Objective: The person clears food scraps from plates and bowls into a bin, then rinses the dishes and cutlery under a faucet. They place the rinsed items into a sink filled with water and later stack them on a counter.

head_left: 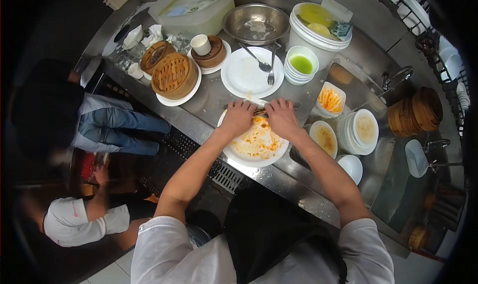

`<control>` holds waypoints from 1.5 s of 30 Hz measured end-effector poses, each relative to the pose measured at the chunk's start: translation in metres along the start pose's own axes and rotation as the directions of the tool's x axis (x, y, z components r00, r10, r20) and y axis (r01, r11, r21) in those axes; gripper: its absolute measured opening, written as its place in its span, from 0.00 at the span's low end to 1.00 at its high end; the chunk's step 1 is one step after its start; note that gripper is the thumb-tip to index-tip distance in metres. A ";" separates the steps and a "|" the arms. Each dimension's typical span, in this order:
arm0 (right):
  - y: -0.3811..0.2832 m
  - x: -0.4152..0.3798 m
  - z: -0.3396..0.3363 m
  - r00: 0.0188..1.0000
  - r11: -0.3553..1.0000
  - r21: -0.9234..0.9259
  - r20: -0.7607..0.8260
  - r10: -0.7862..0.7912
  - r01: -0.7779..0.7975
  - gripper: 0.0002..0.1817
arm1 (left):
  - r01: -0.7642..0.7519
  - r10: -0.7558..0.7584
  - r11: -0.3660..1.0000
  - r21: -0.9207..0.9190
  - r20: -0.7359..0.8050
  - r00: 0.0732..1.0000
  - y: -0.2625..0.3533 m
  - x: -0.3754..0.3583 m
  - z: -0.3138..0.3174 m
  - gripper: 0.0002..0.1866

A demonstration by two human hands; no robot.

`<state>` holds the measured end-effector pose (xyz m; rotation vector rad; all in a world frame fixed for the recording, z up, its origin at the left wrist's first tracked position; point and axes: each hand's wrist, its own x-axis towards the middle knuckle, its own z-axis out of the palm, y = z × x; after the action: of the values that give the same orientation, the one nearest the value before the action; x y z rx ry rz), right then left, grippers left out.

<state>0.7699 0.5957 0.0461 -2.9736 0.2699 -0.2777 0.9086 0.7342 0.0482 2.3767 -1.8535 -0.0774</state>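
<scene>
Well, both my hands are at the far rim of the soiled plate, my left hand near eleven o'clock, my right hand near one. Their fingers are curled narrow over some slim utensils lying crosswise; I can't tell exactly which kind. Gripping from both sides probably keeps such loose, slippery pieces together. The plate sits flat on the steel counter, right in front of me, with orange sauce smeared across it.

At twelve, just beyond, a white plate bears a spoon and a fork, perhaps laid there to keep them together. The bowl stack stands at one, nested likely to save room, and a bamboo steamer at ten.
</scene>
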 end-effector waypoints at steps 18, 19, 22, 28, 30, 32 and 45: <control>0.005 -0.003 -0.050 0.912 0.855 0.332 0.242 0.331 -0.398 0.22 | -0.095 0.245 0.824 -0.559 0.201 0.949 -0.082 0.151 -0.043 0.23; 0.009 -0.008 -0.049 0.901 0.849 0.315 0.239 0.361 -0.424 0.22 | -0.307 0.309 0.945 -0.109 0.004 0.951 -0.085 0.165 -0.034 0.23; 0.006 -0.034 -0.059 0.894 0.780 0.443 0.143 0.425 -0.442 0.20 | -0.425 0.418 0.895 0.135 0.079 0.905 -0.082 0.185 -0.014 0.26; -0.003 -0.065 -0.077 0.768 0.378 0.766 0.225 0.599 -0.520 0.14 | -0.491 0.477 0.816 0.306 0.124 0.870 -0.085 0.203 -0.010 0.19; -0.002 -0.064 -0.060 0.735 0.371 0.854 0.020 0.678 -0.365 0.12 | -0.521 0.495 0.785 0.334 0.166 0.853 -0.082 0.204 -0.020 0.15; 0.003 -0.056 -0.046 0.643 0.328 0.923 -0.128 0.755 -0.201 0.11 | -0.590 0.569 0.755 0.288 0.161 0.806 -0.078 0.198 -0.021 0.12; 0.049 -0.036 0.016 0.642 0.311 0.944 -0.172 0.747 -0.110 0.11 | -0.430 0.316 0.887 -0.170 -0.458 0.831 -0.032 0.116 -0.056 0.10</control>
<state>0.7305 0.5570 0.0168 -1.5294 0.7676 -0.9488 0.9740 0.6336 0.1035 1.6486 -1.9073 0.1966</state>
